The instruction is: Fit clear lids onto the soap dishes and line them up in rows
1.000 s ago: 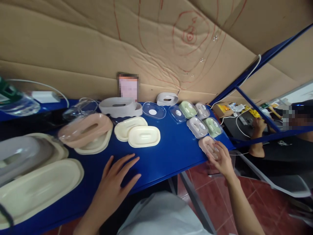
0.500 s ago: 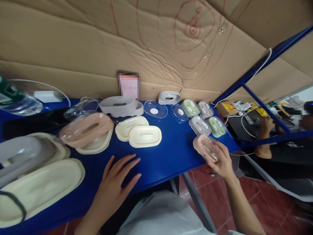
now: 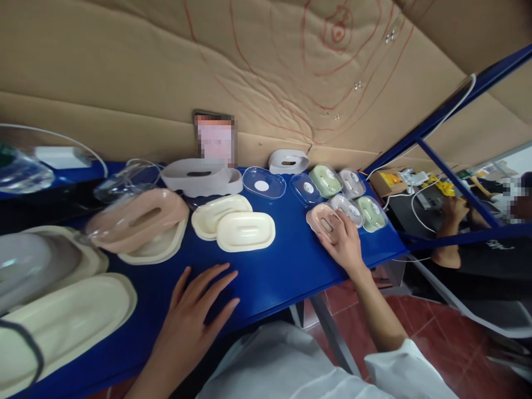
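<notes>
My right hand (image 3: 348, 246) grips a pink soap dish (image 3: 316, 218) from its near right side, low over the blue table or resting on it. Just behind it lie a lilac-grey dish (image 3: 341, 204) and a green dish (image 3: 371, 213), both with clear lids and round white stickers. Another green dish (image 3: 326, 181) and a grey dish (image 3: 352, 183) stand farther back. My left hand (image 3: 195, 310) hangs over the table's front edge, fingers spread, holding nothing. Beyond its fingertips, one cream oval tray (image 3: 246, 233) overlaps another cream tray (image 3: 208, 219).
Clear lids (image 3: 272, 185) and a grey slotted shell (image 3: 296, 159) sit near the cardboard wall (image 3: 124, 66). Larger pink (image 3: 139, 224) and grey shells (image 3: 187, 177) and a long cream tray (image 3: 83, 316) fill the left. At right, a blue frame (image 3: 457, 174) separates a co-worker's arm (image 3: 449, 235).
My right hand has carried the pink dish leftward and back, up against the group of lidded dishes. My left hand has barely moved. The view has shifted slightly.
</notes>
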### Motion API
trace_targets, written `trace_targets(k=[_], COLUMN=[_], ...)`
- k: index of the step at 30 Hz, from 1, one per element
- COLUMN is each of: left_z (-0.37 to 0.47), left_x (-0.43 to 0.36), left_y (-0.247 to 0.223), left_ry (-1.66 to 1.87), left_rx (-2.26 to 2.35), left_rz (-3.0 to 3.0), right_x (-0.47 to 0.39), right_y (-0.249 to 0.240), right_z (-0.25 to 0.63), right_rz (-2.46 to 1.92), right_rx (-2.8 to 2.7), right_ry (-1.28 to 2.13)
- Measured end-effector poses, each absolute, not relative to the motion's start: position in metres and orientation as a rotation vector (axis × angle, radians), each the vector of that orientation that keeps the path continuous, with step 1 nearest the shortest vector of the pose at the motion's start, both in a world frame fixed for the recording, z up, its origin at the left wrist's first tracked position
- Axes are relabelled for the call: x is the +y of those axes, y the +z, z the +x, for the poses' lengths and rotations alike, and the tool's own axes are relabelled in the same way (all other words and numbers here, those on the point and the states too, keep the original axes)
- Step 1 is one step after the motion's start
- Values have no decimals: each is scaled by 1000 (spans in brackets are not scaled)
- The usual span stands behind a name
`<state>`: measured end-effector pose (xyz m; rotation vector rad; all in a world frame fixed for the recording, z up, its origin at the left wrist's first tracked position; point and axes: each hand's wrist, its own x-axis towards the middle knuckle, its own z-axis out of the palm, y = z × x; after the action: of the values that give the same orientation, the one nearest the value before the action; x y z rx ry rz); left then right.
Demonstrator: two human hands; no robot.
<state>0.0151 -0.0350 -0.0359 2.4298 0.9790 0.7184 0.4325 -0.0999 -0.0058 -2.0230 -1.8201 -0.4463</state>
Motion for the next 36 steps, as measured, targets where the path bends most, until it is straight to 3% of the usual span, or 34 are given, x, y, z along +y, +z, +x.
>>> trace_targets(k=[24,30,36], left_z=[15,17,18], left_x=[-37,-37,-39], left_y=[-37,-32,-33], left_ry=[712,709,760], left_rx=[993,1002,1017], left_rz=[2455,2454,2419], right_x=[-83,-43,-17], right_y=[6,7,13], right_z=[435,442,437], right_rz=[-1885,-1867,-1780], right_rx=[-1798,-1724,-1763], right_ry=[-343,-409,-171])
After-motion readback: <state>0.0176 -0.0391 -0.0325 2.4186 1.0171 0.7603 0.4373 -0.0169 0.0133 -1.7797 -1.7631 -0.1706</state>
